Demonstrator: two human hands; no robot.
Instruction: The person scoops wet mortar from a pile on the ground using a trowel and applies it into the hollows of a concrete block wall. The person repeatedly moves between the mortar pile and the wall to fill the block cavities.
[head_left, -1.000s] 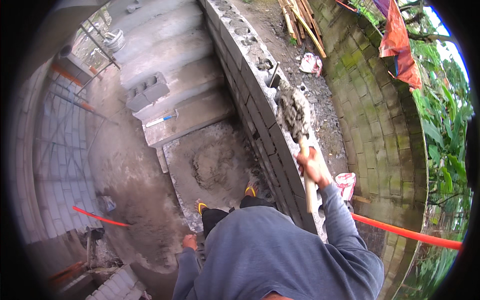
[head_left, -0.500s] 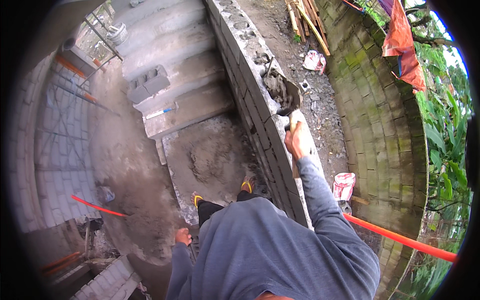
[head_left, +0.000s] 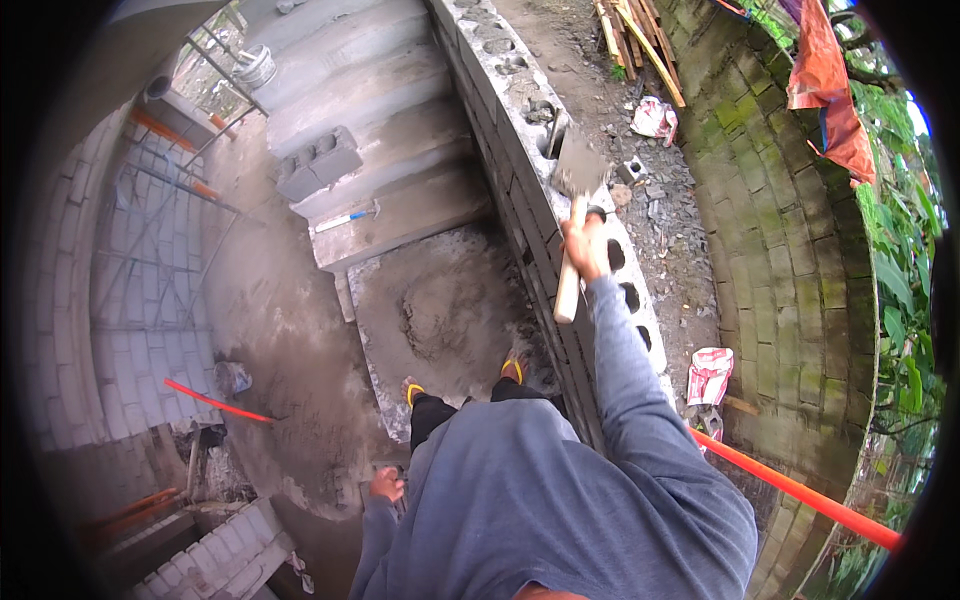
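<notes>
My right hand (head_left: 585,247) grips the pale wooden handle of a trowel (head_left: 567,293) above the top of a hollow block wall (head_left: 533,215). The trowel's blade is smeared with grey mortar (head_left: 582,168) and lies over the wall's top, beside the block cavities. Several open cavities (head_left: 631,297) show along the wall nearer to me. Low on the left, my left hand (head_left: 386,484) hangs beside my body, its fingers loosely bent and a little apart, with nothing visible in them.
A mound of wet mortar (head_left: 440,312) lies on the landing before my feet. Concrete steps (head_left: 400,130) rise ahead, bearing a hollow block (head_left: 318,163) and a blue-handled tool (head_left: 342,221). Rubble, sacks (head_left: 710,375) and an orange pipe (head_left: 800,487) lie beyond the wall, right.
The trowel has turned: its blade, earlier tilted with mortar on it over the wall, now lies flatter, and its handle points back toward me. The view has shifted slightly.
</notes>
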